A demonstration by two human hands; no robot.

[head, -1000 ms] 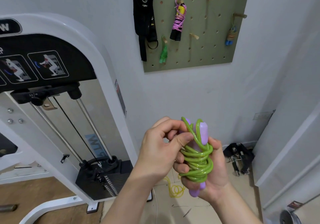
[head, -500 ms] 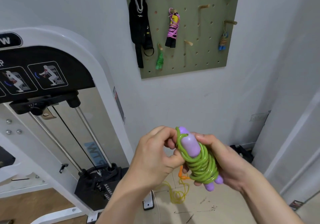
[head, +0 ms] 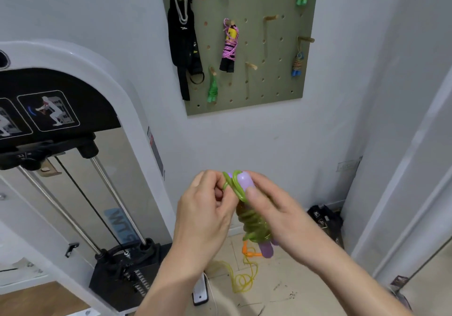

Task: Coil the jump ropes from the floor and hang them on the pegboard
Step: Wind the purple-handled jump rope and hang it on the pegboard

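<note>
- The right hand is gripping the green plastic jump rope, which is wound around its lilac handles, with the thumb pressing near the upper handle end.
- The left hand is pinching a free loop of green cord at the top of the bundle, fingers curled tight.
- The bundle's long axis is running nearly upright, with the loop end pointing up toward the olive pegboard on the wall above and ahead.
- A bare wooden peg is sticking out near the board's middle. The loop probably needs lifting onto it, left hand leading.
- A yellow rope is lying loose on the floor below.
</note>
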